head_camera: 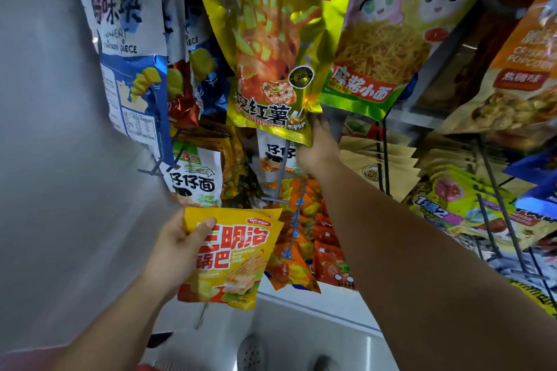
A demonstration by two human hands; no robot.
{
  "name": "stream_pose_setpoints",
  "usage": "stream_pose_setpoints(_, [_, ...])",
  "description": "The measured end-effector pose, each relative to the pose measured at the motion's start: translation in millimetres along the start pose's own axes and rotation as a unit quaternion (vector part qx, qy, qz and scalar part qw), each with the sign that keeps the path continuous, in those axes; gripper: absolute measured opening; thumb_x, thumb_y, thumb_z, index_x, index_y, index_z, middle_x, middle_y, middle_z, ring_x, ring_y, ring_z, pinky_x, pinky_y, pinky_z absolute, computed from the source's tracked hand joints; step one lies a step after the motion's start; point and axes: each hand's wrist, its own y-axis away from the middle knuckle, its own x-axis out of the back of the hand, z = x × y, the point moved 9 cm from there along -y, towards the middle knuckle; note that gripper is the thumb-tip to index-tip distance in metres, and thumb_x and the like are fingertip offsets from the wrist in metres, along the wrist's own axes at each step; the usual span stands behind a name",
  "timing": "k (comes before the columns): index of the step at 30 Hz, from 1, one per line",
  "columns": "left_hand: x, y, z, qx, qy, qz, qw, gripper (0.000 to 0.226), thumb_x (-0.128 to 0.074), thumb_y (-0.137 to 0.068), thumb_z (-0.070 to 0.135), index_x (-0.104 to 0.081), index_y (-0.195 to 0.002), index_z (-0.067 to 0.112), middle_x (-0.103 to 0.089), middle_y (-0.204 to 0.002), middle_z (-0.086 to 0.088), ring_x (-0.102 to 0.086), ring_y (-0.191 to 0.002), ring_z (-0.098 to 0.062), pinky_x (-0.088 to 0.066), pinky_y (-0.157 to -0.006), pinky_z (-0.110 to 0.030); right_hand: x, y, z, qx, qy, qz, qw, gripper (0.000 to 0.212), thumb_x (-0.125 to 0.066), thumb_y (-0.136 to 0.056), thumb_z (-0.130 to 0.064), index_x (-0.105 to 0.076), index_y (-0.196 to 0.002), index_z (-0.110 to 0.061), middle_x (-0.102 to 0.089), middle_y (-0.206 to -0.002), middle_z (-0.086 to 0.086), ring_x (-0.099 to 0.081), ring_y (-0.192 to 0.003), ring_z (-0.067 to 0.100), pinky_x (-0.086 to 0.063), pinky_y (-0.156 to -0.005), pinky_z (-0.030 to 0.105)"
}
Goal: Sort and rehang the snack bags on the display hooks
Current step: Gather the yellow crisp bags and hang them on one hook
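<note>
My left hand (176, 245) grips the top left corner of a yellow-orange snack bag (238, 259) with red characters and a sandwich picture; it looks like two such bags stacked. My right hand (319, 144) reaches up under a shiny gold-green sweet potato bag (271, 48) hanging from above and touches its bottom right corner; the fingers are blurred and partly hidden behind the bag. Below it a grey display hook strip (284, 178) runs down between white noodle bags (193, 178) and orange bags (297, 268).
White and blue chicken piece bags (126, 48) hang at the left beside a grey wall. A green-edged noodle bag (379, 39), a popcorn bag (518, 69), brown pouches (379, 166) and wire racks (494, 199) fill the right. A white shelf edge (316, 304) lies below.
</note>
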Motion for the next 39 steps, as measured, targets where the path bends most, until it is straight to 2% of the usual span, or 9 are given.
stream_pose_setpoints(3, [7,0,-2,0.004,0.005,0.015,1.0,0.007,-0.061,-0.101,0.015,-0.066,-0.106,0.013,-0.08,-0.087,-0.007,-0.078,-0.075,-0.025,-0.06,-0.054,-0.026,2,0,4,-0.02,0.014,0.013,1.0,0.027,-0.06,-0.095,-0.023,-0.064,-0.121,-0.021,-0.065,-0.122,0.014,-0.064,-0.105,0.042,-0.04,-0.071,0.035])
stream_pose_setpoints(6, [9,0,-2,-0.004,-0.009,0.008,1.0,0.007,-0.06,-0.101,0.014,-0.064,-0.105,0.017,-0.08,-0.087,-0.003,-0.078,-0.075,-0.023,-0.06,-0.055,-0.024,7,13,6,-0.039,0.031,0.018,0.999,0.015,-0.054,-0.099,-0.026,-0.067,-0.098,-0.018,-0.072,-0.102,0.013,-0.067,-0.094,0.04,-0.038,-0.067,0.033])
stream_pose_setpoints(15, [11,14,0,-0.011,0.0,0.001,1.0,0.01,-0.06,-0.101,0.011,-0.06,-0.095,0.02,-0.08,-0.085,-0.002,-0.078,-0.072,-0.021,-0.059,-0.052,-0.025,8,84,6,0.035,0.035,0.005,0.999,0.013,-0.056,-0.1,-0.026,-0.067,-0.096,-0.021,-0.06,-0.078,0.009,-0.058,-0.076,0.035,-0.037,-0.062,0.032])
stream_pose_setpoints(22, [-3,32,5,-0.018,-0.003,-0.026,0.999,0.009,-0.061,-0.1,0.01,-0.064,-0.104,0.017,-0.081,-0.088,-0.006,-0.078,-0.075,-0.025,-0.059,-0.053,-0.025,14,130,-4,0.081,0.045,-0.031,0.995,0.017,-0.056,-0.101,-0.026,-0.071,-0.104,-0.02,-0.072,-0.093,0.011,-0.065,-0.088,0.035,-0.051,-0.07,0.037])
stream_pose_setpoints(26, [-13,47,7,-0.023,-0.008,-0.035,0.999,0.007,-0.062,-0.099,0.009,-0.062,-0.106,0.011,-0.08,-0.089,-0.011,-0.078,-0.078,-0.029,-0.062,-0.057,-0.032,20,155,-12,0.114,0.04,-0.056,0.991,0.017,-0.056,-0.102,-0.029,-0.07,-0.106,-0.02,-0.067,-0.086,0.006,-0.062,-0.08,0.03,-0.041,-0.062,0.034])
stream_pose_setpoints(30, [-25,63,12,-0.032,0.002,-0.041,0.999,0.013,-0.063,-0.099,0.008,-0.063,-0.111,0.01,-0.08,-0.092,-0.013,-0.078,-0.083,-0.035,-0.065,-0.069,-0.045,32,175,-13,0.148,0.027,-0.082,0.985,0.019,-0.058,-0.103,-0.026,-0.072,-0.114,-0.017,-0.074,-0.097,0.008,-0.063,-0.079,0.027,-0.038,-0.063,0.031])
stream_pose_setpoints(33, [-35,76,13,-0.037,0.022,-0.037,0.998,0.019,-0.064,-0.097,0.004,-0.065,-0.113,0.013,-0.079,-0.109,0.004,-0.078,-0.083,-0.028,-0.064,-0.062,-0.035,38,185,-10,0.173,-0.015,-0.109,0.979,0.014,-0.062,-0.101,-0.022,-0.072,-0.102,-0.013,-0.069,-0.083,0.006,-0.056,-0.068,0.02,-0.035,-0.061,0.03])
stream_pose_setpoints(35, [-42,84,13,-0.052,0.0,-0.037,0.998,0.012,-0.066,-0.094,0.003,-0.063,-0.105,0.0,-0.071,-0.124,0.015,-0.078,-0.085,-0.023,-0.063,-0.063,-0.033,37,193,-12,0.204,-0.022,-0.148,0.968,0.013,-0.062,-0.1,-0.021,-0.069,-0.096,-0.012,-0.056,-0.071,-0.006,-0.049,-0.065,0.007,-0.032,-0.057,0.025])
stream_pose_setpoints(39, [-45,99,12,-0.064,0.005,-0.004,0.998,0.01,-0.065,-0.094,-0.001,-0.057,-0.089,0.002,-0.079,-0.09,0.011,-0.077,-0.073,-0.015,-0.063,-0.06,-0.031,39,202,-19,0.251,-0.048,-0.19,0.948,0.012,-0.062,-0.101,-0.022,-0.07,-0.101,-0.013,-0.054,-0.083,-0.007,-0.047,-0.074,0.009,-0.033,-0.06,0.017])
